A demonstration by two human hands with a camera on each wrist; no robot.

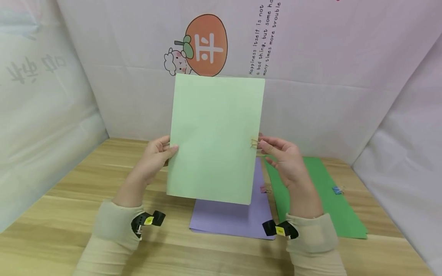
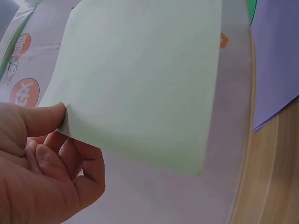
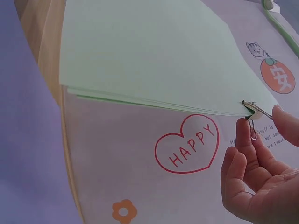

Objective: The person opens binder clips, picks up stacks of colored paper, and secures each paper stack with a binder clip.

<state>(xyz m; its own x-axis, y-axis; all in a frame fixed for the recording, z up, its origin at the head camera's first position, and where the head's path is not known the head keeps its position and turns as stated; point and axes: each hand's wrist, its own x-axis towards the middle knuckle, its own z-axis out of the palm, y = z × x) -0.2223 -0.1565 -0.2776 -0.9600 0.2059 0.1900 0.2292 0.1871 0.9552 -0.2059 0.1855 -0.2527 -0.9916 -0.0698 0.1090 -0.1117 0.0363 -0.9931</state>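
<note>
A stack of light green paper sheets [image 1: 215, 134] is held up, tilted, above the table. At its left edge my left hand [image 1: 156, 158] pinches it, the thumb [image 2: 44, 117] lying on the front face and the curled fingers behind. A pale yellow binder clip [image 1: 254, 143] bites the right edge of the stack. My right hand [image 1: 287, 158] pinches this clip, with the thumb [image 3: 286, 122] at one wire handle and a fingertip under the other. Several layered sheet edges show below the clip in the right wrist view.
Behind the raised sheets, a purple paper stack [image 1: 228, 222] with a pink binder clip [image 1: 264, 189] lies on the wooden table [image 1: 165, 249]. To its right is a dark green stack [image 1: 331, 211] with a blue binder clip [image 1: 337, 190]. A printed white cloth [image 1: 310, 111] stands around the table.
</note>
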